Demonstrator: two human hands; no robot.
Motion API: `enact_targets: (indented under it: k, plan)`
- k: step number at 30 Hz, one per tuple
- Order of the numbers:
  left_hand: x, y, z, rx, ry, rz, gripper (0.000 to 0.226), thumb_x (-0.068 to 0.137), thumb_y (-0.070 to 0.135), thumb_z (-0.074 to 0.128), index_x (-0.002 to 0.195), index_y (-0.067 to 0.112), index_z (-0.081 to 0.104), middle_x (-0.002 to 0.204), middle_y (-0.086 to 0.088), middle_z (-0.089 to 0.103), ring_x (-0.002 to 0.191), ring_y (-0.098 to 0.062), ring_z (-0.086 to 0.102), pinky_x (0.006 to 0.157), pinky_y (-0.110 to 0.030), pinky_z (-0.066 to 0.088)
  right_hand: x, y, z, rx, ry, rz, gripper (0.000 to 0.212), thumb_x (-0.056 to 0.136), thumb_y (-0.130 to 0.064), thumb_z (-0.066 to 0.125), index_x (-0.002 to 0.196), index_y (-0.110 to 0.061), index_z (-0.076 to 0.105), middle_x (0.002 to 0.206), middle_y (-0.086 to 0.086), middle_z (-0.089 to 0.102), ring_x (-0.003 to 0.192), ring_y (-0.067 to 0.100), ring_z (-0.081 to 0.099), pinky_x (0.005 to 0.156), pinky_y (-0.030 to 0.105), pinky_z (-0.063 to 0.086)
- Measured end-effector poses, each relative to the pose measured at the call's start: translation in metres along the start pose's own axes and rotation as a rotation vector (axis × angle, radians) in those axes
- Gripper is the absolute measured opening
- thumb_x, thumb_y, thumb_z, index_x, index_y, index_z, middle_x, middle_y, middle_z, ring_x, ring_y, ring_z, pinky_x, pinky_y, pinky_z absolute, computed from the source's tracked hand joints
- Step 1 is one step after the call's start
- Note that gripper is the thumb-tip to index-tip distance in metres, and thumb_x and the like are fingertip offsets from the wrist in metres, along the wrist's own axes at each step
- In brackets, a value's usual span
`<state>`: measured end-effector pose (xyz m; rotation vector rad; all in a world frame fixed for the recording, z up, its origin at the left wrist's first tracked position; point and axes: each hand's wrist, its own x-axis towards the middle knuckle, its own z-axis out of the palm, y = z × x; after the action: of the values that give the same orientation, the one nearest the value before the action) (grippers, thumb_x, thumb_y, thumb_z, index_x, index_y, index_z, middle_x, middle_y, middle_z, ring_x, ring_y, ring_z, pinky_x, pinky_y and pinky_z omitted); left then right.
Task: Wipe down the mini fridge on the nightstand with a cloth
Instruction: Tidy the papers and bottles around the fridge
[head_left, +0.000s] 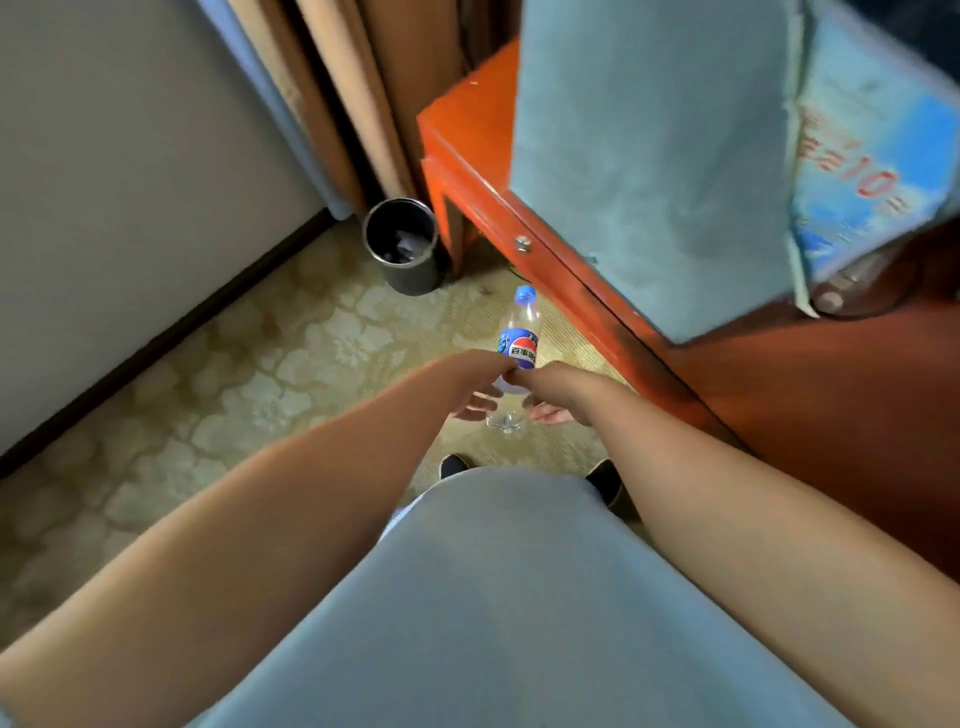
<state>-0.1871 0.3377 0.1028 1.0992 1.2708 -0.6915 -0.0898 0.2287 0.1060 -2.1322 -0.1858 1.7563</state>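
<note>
Item: mini fridge (660, 156), grey-blue, standing on the orange-red counter (467, 119) at upper right; a blue printed panel on its side. No cloth is visible anywhere in view.

Item: clear plastic bottle (519, 338), blue cap and blue label, held low over the patterned floor (234, 374).

Item: left hand (480, 395) and right hand (545, 402), both down at the bottle's lower half (fingers largely hidden behind the wrists, so I cannot tell how firmly either grips).

Item: dark round bin (402, 249), on the floor beside the counter leg, some scraps inside.

Risk, as a judgement: wiping appears not begun. The bottle could slip and roll under the counter; with no cloth to hand, the fridge stays unwiped. Rising from this stoop close to the counter edge invites a knock against the fridge.
</note>
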Motion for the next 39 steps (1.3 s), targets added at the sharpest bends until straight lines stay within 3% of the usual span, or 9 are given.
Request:
enact_targets:
  k: [3,8,12,14,23,28,32,35,39]
  plan:
    - [-0.007,-0.006,-0.047,-0.152,0.042,0.014,0.026,0.088,0.039,0.065,0.108,0.022,0.063,0.102,0.001,0.062,0.088,-0.018,0.062,0.083,-0.032,0.051,0.006,-0.044,0.024,-0.035,0.007,-0.046,0.052,0.089,-0.056,0.062,0.117,-0.012,0.061,0.103,0.009,0.071,0.076,0.018,0.067,0.081,0.034,0.057]
    - [-0.015,-0.003,-0.1,-0.316,0.062,0.03,0.012,0.087,0.027,0.07,0.09,0.019,0.062,0.095,0.0,0.063,0.086,-0.019,0.059,0.085,-0.032,0.052,0.005,-0.104,0.043,-0.003,-0.043,-0.064,0.035,0.091,-0.047,0.064,0.108,-0.016,0.064,0.099,0.006,0.069,0.082,0.021,0.067,0.086,0.038,0.058]
    - [-0.007,0.01,-0.13,-0.409,0.076,0.019,0.03,0.081,0.029,0.074,0.107,0.016,0.066,0.099,0.0,0.066,0.088,-0.02,0.062,0.085,-0.032,0.055,0.019,-0.14,0.047,0.053,-0.108,-0.024,0.032,0.093,-0.043,0.065,0.106,-0.014,0.065,0.091,0.006,0.067,0.077,0.022,0.066,0.09,0.044,0.059]
    - [-0.003,0.022,-0.147,-0.435,0.069,0.023,0.03,0.076,0.03,0.076,0.101,0.017,0.065,0.097,0.0,0.064,0.087,-0.02,0.061,0.085,-0.032,0.054,0.034,-0.163,0.048,0.054,-0.12,-0.008,0.036,0.093,-0.045,0.064,0.11,-0.013,0.065,0.095,0.008,0.068,0.077,0.022,0.067,0.088,0.046,0.06]
    - [0.031,0.093,-0.215,-0.595,0.196,-0.041,0.032,0.093,0.04,0.065,0.111,0.014,0.067,0.1,-0.004,0.067,0.084,-0.022,0.065,0.075,-0.032,0.058,0.095,-0.274,0.024,0.05,-0.138,0.051,0.029,0.098,-0.037,0.058,0.115,-0.015,0.066,0.106,0.01,0.07,0.075,0.021,0.068,0.069,0.034,0.061]
    - [0.054,0.128,-0.247,-0.7,0.198,-0.039,0.032,0.095,0.04,0.064,0.114,0.014,0.07,0.106,-0.004,0.076,0.086,-0.021,0.072,0.089,-0.034,0.058,0.136,-0.325,0.017,0.005,-0.107,0.08,0.032,0.098,-0.04,0.058,0.118,-0.016,0.064,0.107,0.009,0.073,0.079,0.021,0.072,0.065,0.031,0.062]
    - [0.074,0.149,-0.279,-0.715,0.19,-0.064,0.024,0.098,0.039,0.061,0.103,0.018,0.068,0.104,-0.003,0.074,0.086,-0.019,0.069,0.083,-0.03,0.057,0.169,-0.356,0.022,0.033,-0.064,0.12,0.033,0.098,-0.043,0.057,0.119,-0.018,0.064,0.102,0.005,0.073,0.083,0.02,0.073,0.072,0.033,0.062]
    - [0.093,0.165,-0.307,-0.691,0.18,-0.107,0.022,0.1,0.038,0.058,0.092,0.019,0.065,0.093,-0.001,0.07,0.084,-0.018,0.065,0.086,-0.03,0.057,0.197,-0.378,0.031,0.069,-0.028,0.162,0.034,0.097,-0.046,0.057,0.118,-0.02,0.063,0.101,0.006,0.074,0.083,0.02,0.074,0.063,0.03,0.061]
    - [0.121,0.181,-0.345,-0.689,0.16,-0.132,0.026,0.102,0.036,0.057,0.112,0.014,0.065,0.089,-0.003,0.065,0.078,-0.018,0.063,0.091,-0.032,0.056,0.239,-0.407,0.045,0.072,0.02,0.222,0.039,0.092,-0.048,0.06,0.116,-0.018,0.067,0.097,0.007,0.076,0.077,0.021,0.075,0.061,0.03,0.059]
